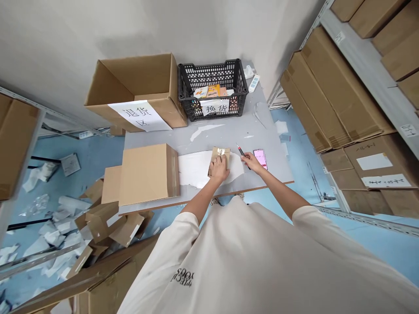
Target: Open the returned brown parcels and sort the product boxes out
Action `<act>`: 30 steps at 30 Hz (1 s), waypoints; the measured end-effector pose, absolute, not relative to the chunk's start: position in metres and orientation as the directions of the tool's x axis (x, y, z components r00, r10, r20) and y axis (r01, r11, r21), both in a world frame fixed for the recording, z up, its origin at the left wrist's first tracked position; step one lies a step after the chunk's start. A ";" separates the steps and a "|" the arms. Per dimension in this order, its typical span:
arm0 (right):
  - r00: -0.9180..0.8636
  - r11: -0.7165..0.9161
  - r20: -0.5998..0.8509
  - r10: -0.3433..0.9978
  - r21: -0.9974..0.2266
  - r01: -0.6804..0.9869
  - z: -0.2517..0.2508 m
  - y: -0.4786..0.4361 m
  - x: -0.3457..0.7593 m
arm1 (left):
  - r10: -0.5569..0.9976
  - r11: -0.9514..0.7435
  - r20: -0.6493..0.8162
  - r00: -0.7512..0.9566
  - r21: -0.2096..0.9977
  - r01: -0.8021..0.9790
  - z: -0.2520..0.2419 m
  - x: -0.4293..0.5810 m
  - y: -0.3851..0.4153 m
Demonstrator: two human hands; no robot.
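Near the front edge of the table, a small cardboard box [216, 152] with shiny clear tape on top lies on a white sheet [193, 168]. My left hand [219, 167] grips this box from above, its fingers bent over the top, hiding the box's near part. To the right, my right hand [251, 161] is closed around a slim black-and-red craft knife [241, 151], its thin tip pointing up and away, apart from the box. A phone with a lit pink screen [261, 158] lies just beyond that hand.
A closed carton [144, 174] stands at the table's left. Behind are a large open carton [131, 117] and a black plastic crate [212, 114] holding several small packages. A white power strip [254, 83] lies back right. Shelves with cartons [340, 96] flank the table; scraps [62, 222] litter the left floor.
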State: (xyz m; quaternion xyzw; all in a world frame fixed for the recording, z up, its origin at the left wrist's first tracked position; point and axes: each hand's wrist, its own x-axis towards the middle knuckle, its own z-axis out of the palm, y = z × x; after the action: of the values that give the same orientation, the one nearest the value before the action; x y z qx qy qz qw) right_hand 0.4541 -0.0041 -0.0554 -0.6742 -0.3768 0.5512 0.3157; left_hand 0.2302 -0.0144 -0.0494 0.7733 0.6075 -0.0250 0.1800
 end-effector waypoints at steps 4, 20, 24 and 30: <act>0.072 -0.489 -0.484 0.872 -0.855 0.171 -0.057 -0.008 0.451 | 0.813 -0.404 -0.325 0.484 0.283 0.870 -0.050 0.210 -0.014; -0.069 -0.613 -0.615 0.786 -0.789 0.040 -0.052 -0.031 0.448 | 0.778 -0.472 -0.295 0.555 0.309 0.826 -0.054 0.195 -0.005; -0.037 -0.527 -0.549 0.835 -0.816 0.239 -0.051 -0.019 0.474 | 0.790 -0.450 -0.311 0.528 0.291 0.844 -0.054 0.198 -0.002; -0.197 -0.300 -0.436 0.878 -0.823 0.483 -0.041 -0.002 0.499 | 0.806 -0.433 -0.301 0.509 0.285 0.855 -0.051 0.200 -0.005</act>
State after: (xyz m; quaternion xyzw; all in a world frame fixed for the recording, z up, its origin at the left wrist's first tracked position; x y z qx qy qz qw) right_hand 0.4991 -0.0017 -0.0412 -0.6057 -0.5619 0.5320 0.1856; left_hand 0.2005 -0.0051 -0.0507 0.8445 0.4918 -0.0597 0.2037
